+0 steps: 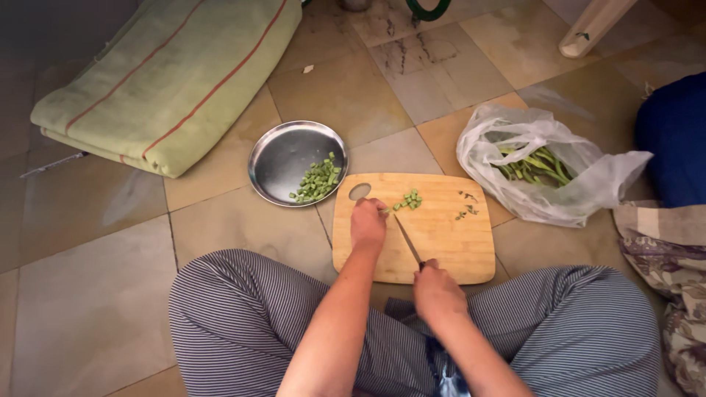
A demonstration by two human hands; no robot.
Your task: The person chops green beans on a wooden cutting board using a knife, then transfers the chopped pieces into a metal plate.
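Left hand: your left hand (pixel 367 224) rests palm-down on the board, fingers curled together over a green bean that barely shows at the fingertips; only its cut end peeks out to the right.
Right hand: your right hand (pixel 437 291) is closed around the dark handle of the slim steel-bladed kitchen knife (pixel 407 239).
Knife axis: the long axis runs diagonally, handle toward your lap, tip pointing up and left toward the left fingertips.
Knife handling: judged light and stiff with a thin edge; best held well back on the handle, as now, with the left fingertips tucked clear.
Bean handling: probably light, firm and snappy, apt to roll; pinning it flat near the cut end should steady it.
Cut pieces: a small heap of chopped green bean pieces (pixel 409 199) lies on the board just right of the left hand, near the knife tip.
Board: the rectangular pale wooden cutting board (pixel 456 250) with an oval grip hole lies flat on the tiled floor (pixel 95 294) before your crossed legs.
Plate: the round shiny steel plate (pixel 283 158), touching the board's upper left corner, holds more chopped beans.
Bag: the crumpled clear plastic bag (pixel 588 184) of whole green beans lies right of the board.
Beyond: a folded pale green blanket with red stripes (pixel 169 81) lies well apart, upper left.
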